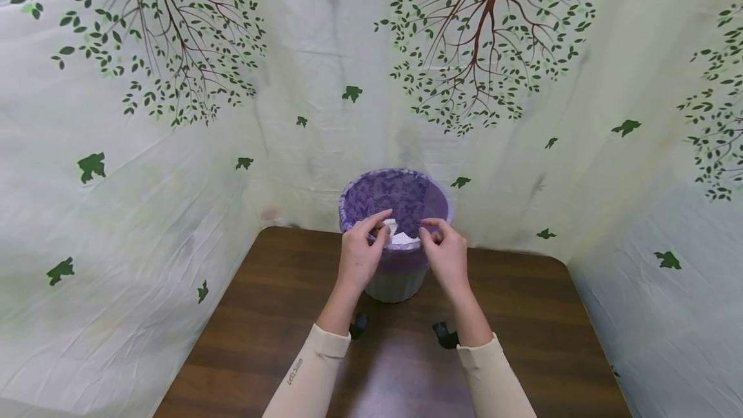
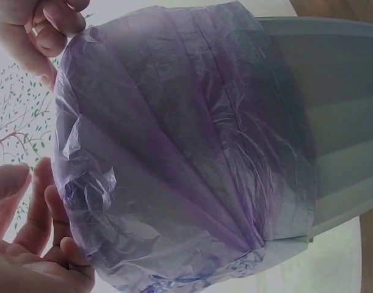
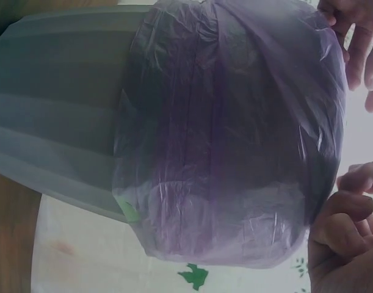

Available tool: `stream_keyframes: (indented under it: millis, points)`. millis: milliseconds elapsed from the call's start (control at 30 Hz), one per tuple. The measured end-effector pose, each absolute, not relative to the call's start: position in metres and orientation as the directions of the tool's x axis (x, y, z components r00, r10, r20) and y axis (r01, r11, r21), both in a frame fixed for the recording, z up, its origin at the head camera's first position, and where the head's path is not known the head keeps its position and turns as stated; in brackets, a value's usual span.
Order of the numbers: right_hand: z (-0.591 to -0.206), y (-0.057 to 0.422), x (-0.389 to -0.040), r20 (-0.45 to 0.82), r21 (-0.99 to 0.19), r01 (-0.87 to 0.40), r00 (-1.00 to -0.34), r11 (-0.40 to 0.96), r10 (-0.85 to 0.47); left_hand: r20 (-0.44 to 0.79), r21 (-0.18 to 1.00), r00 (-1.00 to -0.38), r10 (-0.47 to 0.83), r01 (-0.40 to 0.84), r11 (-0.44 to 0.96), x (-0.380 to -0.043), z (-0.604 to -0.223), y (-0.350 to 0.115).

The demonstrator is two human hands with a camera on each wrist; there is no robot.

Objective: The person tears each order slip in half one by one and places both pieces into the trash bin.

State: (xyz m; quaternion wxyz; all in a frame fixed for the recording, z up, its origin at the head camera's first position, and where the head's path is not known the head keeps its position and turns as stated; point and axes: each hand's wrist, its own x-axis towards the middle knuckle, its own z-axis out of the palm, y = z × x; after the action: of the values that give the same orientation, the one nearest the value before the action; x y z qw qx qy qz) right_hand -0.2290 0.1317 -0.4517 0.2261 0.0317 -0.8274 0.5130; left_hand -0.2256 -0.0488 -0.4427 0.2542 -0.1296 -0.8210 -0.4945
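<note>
A grey ribbed trash bin [image 1: 396, 286] stands on the table, its upper part covered by a thin purple trash bag [image 1: 400, 195] folded over the rim. Butterfly prints show on the bag's inside. My left hand [image 1: 361, 247] is at the near left of the rim, index finger extended over the opening. In the left wrist view its fingertips touch the bag's edge. Opposite it, my right hand [image 1: 445, 251] has its fingers curled at the bag's edge and pinches it. White pieces [image 1: 403, 238] show inside the bin between the hands.
The bin stands near the back of a dark wooden table [image 1: 278, 289]. Behind and beside it hangs a pale cloth backdrop [image 1: 302, 166] printed with trees and green birds. Black wrist-camera parts [image 1: 445, 335] hang beneath the forearms.
</note>
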Motion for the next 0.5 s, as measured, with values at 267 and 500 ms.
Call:
stream_keyframes:
  millis: [267, 500]
  points:
    - [-0.45, 0.133, -0.222, 0.424, -0.842, -0.31, -0.886, 0.441, 0.189, 0.587, 0.714, -0.808, -0.04, 0.494, 0.495, -0.225, -0.444, -0.051]
    - [-0.456, 0.149, -0.214, 0.502, -0.807, -0.355, -0.834, 0.472, 0.231, 0.682, 0.66, -0.728, -0.076, 0.567, 0.493, -0.217, -0.445, -0.063]
